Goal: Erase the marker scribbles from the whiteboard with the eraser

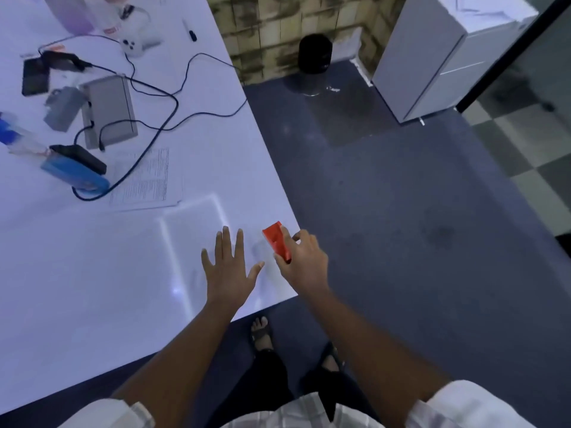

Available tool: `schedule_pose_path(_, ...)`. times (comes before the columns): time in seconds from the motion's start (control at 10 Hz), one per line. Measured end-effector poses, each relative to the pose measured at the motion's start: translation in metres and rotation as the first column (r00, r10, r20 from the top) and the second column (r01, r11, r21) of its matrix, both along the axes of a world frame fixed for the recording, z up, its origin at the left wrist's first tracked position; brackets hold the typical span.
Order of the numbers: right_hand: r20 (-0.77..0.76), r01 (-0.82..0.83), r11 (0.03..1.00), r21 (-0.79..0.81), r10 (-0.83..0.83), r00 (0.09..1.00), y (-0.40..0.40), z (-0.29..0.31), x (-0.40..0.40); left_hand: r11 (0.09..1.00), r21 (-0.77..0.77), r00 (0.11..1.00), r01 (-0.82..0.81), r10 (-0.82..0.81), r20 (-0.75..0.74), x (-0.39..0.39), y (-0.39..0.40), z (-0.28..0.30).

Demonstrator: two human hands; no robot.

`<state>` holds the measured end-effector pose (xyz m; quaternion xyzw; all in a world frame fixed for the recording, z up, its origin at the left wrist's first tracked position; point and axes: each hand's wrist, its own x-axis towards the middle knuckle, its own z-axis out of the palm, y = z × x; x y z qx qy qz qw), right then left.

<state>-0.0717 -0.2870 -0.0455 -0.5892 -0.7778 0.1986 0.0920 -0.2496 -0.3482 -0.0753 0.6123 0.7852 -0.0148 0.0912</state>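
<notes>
Right hand (304, 261) grasps red eraser (277, 242), fingers curled round its near end; eraser at right part of whiteboard (197, 223), close to desk (77, 288) corner. Left hand (230, 270) flat on whiteboard, fingers spread and straight, holding nothing. Whiteboard white on white desk, faint smudge just left of eraser; scribbles hard to make out. Printed paper sheet (142, 180) beyond whiteboard. Black cables (160, 118), blue device (75, 174), grey box (108, 111) further back.

right hand (304, 262) grips red eraser (277, 240); left hand (230, 270) flat on whiteboard (191, 230)
</notes>
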Motion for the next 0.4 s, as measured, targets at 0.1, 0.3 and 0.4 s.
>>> schedule_pose_path(0.1,0.048,-0.041,0.999,-0.030,0.043,0.998,-0.010,-0.017,-0.008,1.000,0.001,1.000,0.020,-0.020,0.000,-0.010,-0.004,-0.007)
schedule_pose_path(0.3,0.062,-0.021,0.996,-0.090,0.027,0.998,-0.011,-0.024,-0.006,0.992,0.047,0.993,0.113,-0.111,-0.035,-0.029,0.009,-0.007)
schedule_pose_path(0.4,0.126,0.056,0.998,0.013,-0.057,0.990,0.005,-0.019,0.004,0.982,0.039,0.980,0.186,-0.182,-0.079,-0.023,0.041,0.011)
